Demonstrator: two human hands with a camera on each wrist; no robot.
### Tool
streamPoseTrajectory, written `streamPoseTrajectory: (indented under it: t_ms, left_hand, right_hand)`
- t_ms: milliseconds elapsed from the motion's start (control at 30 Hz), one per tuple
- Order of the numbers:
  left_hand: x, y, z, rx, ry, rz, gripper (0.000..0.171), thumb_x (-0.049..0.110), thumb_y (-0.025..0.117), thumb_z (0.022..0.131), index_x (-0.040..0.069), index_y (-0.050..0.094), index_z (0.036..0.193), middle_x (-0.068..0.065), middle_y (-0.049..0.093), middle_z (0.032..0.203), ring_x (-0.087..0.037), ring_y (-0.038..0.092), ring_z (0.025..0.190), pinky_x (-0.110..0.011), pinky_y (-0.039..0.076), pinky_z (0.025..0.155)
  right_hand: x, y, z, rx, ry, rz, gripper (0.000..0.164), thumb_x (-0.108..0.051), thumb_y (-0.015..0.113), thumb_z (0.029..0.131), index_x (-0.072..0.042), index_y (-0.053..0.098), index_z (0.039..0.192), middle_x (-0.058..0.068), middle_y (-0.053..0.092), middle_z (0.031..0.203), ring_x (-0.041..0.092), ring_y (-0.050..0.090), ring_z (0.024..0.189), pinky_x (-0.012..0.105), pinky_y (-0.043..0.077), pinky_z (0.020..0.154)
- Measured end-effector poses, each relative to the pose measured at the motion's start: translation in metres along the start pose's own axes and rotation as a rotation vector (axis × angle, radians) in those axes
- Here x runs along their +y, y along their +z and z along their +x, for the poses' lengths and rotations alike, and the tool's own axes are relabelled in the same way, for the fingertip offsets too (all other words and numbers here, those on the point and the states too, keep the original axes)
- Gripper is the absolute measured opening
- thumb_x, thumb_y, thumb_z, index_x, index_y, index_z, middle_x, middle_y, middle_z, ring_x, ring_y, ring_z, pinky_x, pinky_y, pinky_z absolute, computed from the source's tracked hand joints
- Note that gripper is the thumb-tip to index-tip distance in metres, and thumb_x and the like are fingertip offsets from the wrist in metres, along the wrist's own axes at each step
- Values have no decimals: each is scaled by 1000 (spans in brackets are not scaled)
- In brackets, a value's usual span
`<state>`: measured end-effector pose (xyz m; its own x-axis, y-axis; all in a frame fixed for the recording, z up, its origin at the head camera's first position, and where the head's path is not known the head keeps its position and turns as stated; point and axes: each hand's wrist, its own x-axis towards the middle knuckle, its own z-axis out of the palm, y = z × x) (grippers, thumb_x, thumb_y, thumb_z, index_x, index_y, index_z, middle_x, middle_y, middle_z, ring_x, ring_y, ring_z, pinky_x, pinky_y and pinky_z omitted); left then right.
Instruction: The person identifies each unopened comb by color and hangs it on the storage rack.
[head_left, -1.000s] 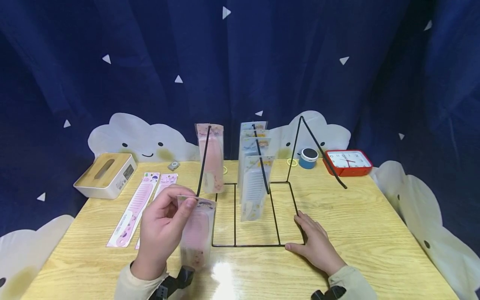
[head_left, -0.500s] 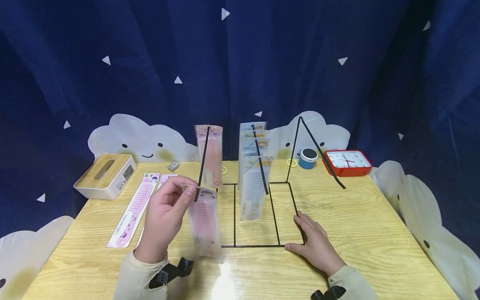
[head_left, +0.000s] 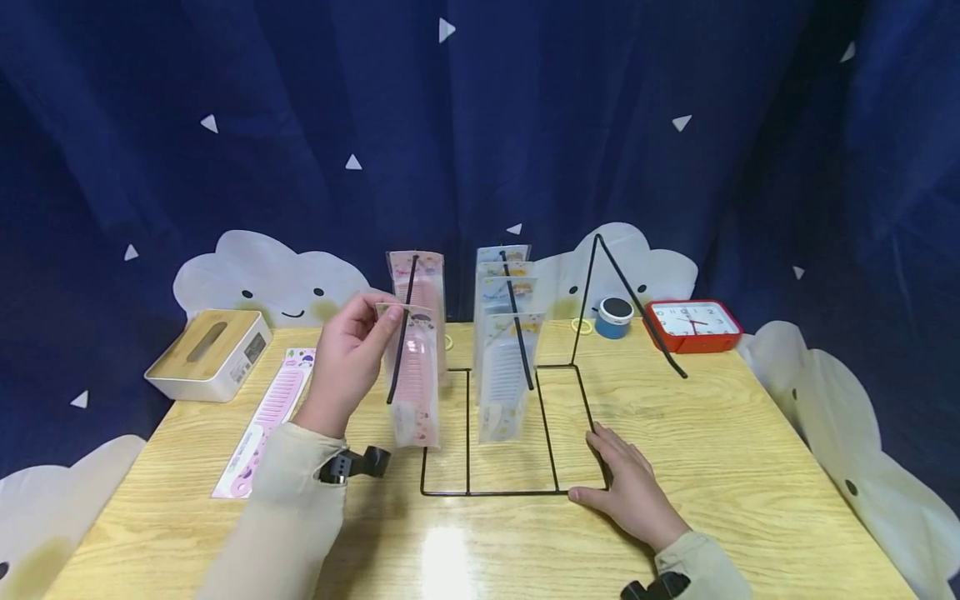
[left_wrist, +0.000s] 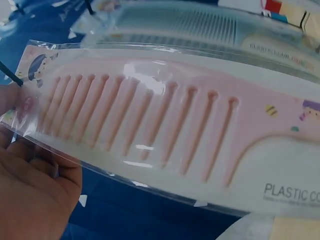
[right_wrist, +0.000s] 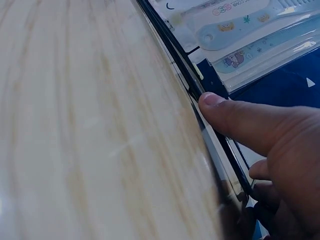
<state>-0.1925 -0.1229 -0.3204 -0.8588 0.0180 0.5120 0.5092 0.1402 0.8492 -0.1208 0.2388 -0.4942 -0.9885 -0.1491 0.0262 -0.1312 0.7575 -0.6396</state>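
In the head view my left hand (head_left: 352,350) pinches the top edge of a packaged pink comb (head_left: 415,375) between thumb and fingers. The comb hangs upright on the left arm of a black wire display rack (head_left: 525,493), partway along it. Another pink comb package (head_left: 420,262) hangs farther back on that arm. Several blue comb packages (head_left: 506,375) hang on the middle arm. In the left wrist view the pink comb (left_wrist: 200,115) shows through clear wrapping. My right hand (head_left: 630,492) rests with extended fingers and thumb on the rack's front right base corner; its thumb (right_wrist: 240,117) touches the bar.
Flat on the table's left lies a pink comb package (head_left: 273,400), partly behind my left sleeve. A tissue box (head_left: 210,350) stands at the back left. A blue round container (head_left: 615,317) and a red clock (head_left: 693,325) sit at the back right. The rack's right arm (head_left: 641,308) slants forward.
My left hand has carried the pink comb up and back along the left arm, from its front tip to partway in. The right hand has stayed on the rack's base.
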Motion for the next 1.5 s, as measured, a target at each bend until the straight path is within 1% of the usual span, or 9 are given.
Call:
streamPoseTrajectory:
  t_ms: [233,567,767,933,1067,1200,1267,1367,1500]
  left_hand:
    - [-7,0,24,-20,-38,27,24,21,60,102,-2,62,109,1,53,79,-13,47,73,-23,40,61]
    - [-14,1,46,-25,-68,36,23,21,59,102,-1,60,108,0,61,96,-12,53,84,-21,44,70]
    - [-14,0,47,-39,-85,31,24,20,58,103,-3,59,110,-7,61,105,-13,54,89,-22,45,76]
    - [-16,-4,43,-33,-100,7,22,19,60,102,2,59,116,-1,61,104,-12,52,87,-24,44,74]
    - [-22,-15,35,3,-126,8,24,21,59,103,5,58,120,4,62,98,-13,56,89,-26,45,74]
    - [-41,-30,24,57,-179,24,30,23,56,104,-1,55,123,5,64,100,-15,61,92,-24,45,76]
    - [-56,-38,17,82,-242,72,32,25,56,104,-1,55,124,5,65,102,-15,61,94,-22,45,76]
    - [-86,-51,4,122,-350,151,33,24,57,103,-1,56,124,-4,64,107,-17,60,96,-22,46,79]
    - [-125,-71,-17,141,-496,286,36,24,58,102,0,56,128,-14,60,121,-21,55,109,-30,44,94]
  right_hand:
    - [-2,0,-1,4,-3,-2,98,-46,86,74,2,44,148,25,33,158,46,26,145,63,13,114]
    - [-5,-3,-1,-6,17,5,97,-46,86,75,3,44,148,25,32,158,46,24,146,62,12,114]
    - [-4,-2,0,-20,29,3,99,-46,86,75,3,42,149,25,31,159,46,23,146,62,11,115]
    - [-5,-2,-1,-12,32,-12,102,-46,86,74,5,39,150,25,33,158,44,25,146,63,8,115]
    - [-4,-3,0,9,19,-37,103,-48,87,72,5,42,148,25,37,155,44,28,145,65,7,115]
    - [-3,-4,0,18,9,-56,104,-50,87,71,4,43,148,24,40,154,44,30,144,66,8,113]
    - [-3,-5,0,15,10,-62,104,-52,86,71,3,43,148,23,39,154,43,30,144,67,7,112]
    - [-2,-5,0,10,19,-65,106,-53,86,71,3,42,149,24,39,155,44,28,145,67,6,112]
    - [-1,-5,-1,13,19,-66,107,-54,86,71,4,42,149,26,39,154,46,28,144,67,6,111]
